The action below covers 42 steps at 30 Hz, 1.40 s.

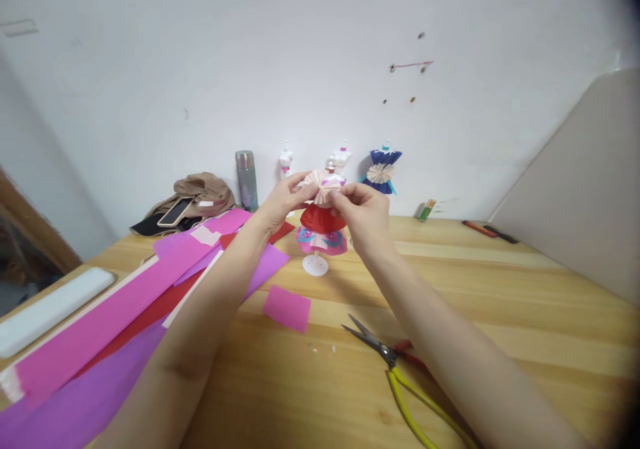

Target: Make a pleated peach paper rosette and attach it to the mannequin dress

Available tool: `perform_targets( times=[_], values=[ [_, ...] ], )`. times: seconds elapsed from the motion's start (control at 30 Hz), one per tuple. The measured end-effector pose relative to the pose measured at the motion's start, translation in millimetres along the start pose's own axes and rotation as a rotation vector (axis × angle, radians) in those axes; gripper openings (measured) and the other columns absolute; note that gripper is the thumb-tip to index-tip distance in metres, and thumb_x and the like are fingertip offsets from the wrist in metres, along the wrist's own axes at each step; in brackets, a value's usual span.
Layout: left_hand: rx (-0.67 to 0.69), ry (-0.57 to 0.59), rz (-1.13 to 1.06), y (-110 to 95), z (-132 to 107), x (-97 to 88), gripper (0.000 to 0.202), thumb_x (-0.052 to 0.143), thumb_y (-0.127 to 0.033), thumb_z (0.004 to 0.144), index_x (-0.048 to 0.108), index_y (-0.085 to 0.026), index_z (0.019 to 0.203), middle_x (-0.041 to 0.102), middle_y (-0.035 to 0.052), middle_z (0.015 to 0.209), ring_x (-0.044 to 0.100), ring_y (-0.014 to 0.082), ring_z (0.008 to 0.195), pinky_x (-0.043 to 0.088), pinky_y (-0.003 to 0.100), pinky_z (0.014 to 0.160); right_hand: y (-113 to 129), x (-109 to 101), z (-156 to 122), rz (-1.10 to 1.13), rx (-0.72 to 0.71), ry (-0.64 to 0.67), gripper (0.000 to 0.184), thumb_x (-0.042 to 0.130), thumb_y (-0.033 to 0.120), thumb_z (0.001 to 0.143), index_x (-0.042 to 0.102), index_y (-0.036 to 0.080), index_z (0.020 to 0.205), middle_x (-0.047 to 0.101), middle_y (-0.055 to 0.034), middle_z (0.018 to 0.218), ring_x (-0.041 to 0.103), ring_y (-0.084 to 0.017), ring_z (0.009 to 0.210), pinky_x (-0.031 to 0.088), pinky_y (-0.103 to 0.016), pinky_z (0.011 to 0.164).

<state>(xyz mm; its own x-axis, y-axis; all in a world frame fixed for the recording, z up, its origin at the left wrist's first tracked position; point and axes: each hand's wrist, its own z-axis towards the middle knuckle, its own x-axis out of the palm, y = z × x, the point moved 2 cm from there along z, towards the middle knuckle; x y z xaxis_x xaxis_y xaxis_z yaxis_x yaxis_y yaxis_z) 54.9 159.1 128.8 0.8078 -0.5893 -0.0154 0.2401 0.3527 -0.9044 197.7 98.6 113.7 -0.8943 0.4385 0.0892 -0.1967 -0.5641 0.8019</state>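
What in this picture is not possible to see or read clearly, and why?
Pleated fan: head view; the left hand and right hand cover parts of its edge.
Red-skirted dress form: head view; the fan covers part of its upper front.
Scissors: head view; the bottom edge cuts off the handles.
Green tube: head view; any print is too small to read.

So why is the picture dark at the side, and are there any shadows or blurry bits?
In the head view, the far right edge fades to black, perhaps from the lens; in that view, a soft shadow lies on the wooden table beside the round white base; there too, the paper fan looks slightly soft, though its folds show.
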Motion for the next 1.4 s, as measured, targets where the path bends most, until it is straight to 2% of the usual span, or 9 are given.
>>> perform_targets(
  times=[0.17,0.33,0.43,0.6,0.73,0.97,1.23,1.4],
  values=[
    [0.046,0.048,-0.027,0,-1,2.2,0.059,0.085,-0.049,0.065,0.067,-0.015,0.11,0.073,0.0093,0.097,0.068,0.0224,0.091,0.051,0.038,0.09,4,7,-8,0.109,0.18,0.035,0.023,0.074,0.04,0.066,0.057,0.026,0.06,0.066,-0.0006,0.056,0.062,-0.019,0.052,0.049,-0.033,0.052],
    [0.066,0.014,-0.007,2,0,1.2,0.055,0.086,-0.047,0.064,0.068,-0.014,0.104,0.072,0.0072,0.09,0.066,0.0194,0.084,0.05,0.034,0.085,13,5,-11,0.093,0.232,0.077,0.024,0.075,0.039,0.063,0.058,0.024,0.058,0.069,-0.0034,0.06,0.059,-0.017,0.048,0.047,-0.031,0.045],
    [0.05,-0.013,-0.011,3,0,0.0,0.066,0.087,-0.048,0.062,0.066,-0.013,0.113,0.07,0.0066,0.093,0.064,0.0172,0.083,0.048,0.03,0.082,11,4,-11,0.062,0.245,0.106,0.021,0.074,0.035,0.063,0.059,0.023,0.055,0.069,-0.0036,0.06,0.056,-0.015,0.045,0.046,-0.031,0.044],
    [0.029,-0.109,0.081,7,0,-2.2,0.073,0.085,-0.044,0.065,0.062,-0.011,0.126,0.068,0.0053,0.09,0.06,0.0152,0.078,0.047,0.029,0.078,1,2,-12,0.011,0.272,0.124,0.022,0.073,0.033,0.069,0.059,0.024,0.054,0.062,-0.002,0.05,0.059,-0.019,0.045,0.044,-0.034,0.044],
    [0.045,-0.076,0.066,7,1,-1.1,0.072,0.085,-0.042,0.066,0.062,-0.012,0.127,0.071,0.0084,0.1,0.063,0.0169,0.086,0.048,0.032,0.084,-2,3,-12,0.045,0.257,0.11,0.021,0.074,0.033,0.068,0.06,0.025,0.055,0.062,-0.0011,0.051,0.058,-0.018,0.043,0.045,-0.033,0.043],
    [0.03,-0.065,0.069,6,1,-0.5,0.073,0.087,-0.042,0.063,0.063,-0.014,0.126,0.073,0.0062,0.09,0.066,0.0202,0.085,0.05,0.036,0.086,-2,3,-12,0.045,0.251,0.109,0.026,0.076,0.043,0.064,0.058,0.026,0.056,0.058,0.0012,0.046,0.057,-0.018,0.043,0.045,-0.033,0.042],
    [0.05,-0.075,0.021,9,3,0.1,0.068,0.087,-0.044,0.062,0.065,-0.014,0.118,0.072,0.0092,0.103,0.066,0.0208,0.093,0.048,0.034,0.088,-2,3,-12,0.026,0.261,0.1,0.026,0.076,0.042,0.067,0.06,0.025,0.057,0.064,-0.0033,0.054,0.061,-0.021,0.047,0.046,-0.035,0.045],
    [0.062,-0.042,0.015,7,2,3.5,0.065,0.087,-0.037,0.062,0.065,-0.013,0.119,0.073,0.0082,0.1,0.066,0.0209,0.093,0.05,0.033,0.086,0,3,-13,0.057,0.246,0.082,0.03,0.079,0.043,0.062,0.057,0.024,0.054,0.064,-0.0017,0.054,0.054,-0.015,0.041,0.042,-0.031,0.043]
  ],
)
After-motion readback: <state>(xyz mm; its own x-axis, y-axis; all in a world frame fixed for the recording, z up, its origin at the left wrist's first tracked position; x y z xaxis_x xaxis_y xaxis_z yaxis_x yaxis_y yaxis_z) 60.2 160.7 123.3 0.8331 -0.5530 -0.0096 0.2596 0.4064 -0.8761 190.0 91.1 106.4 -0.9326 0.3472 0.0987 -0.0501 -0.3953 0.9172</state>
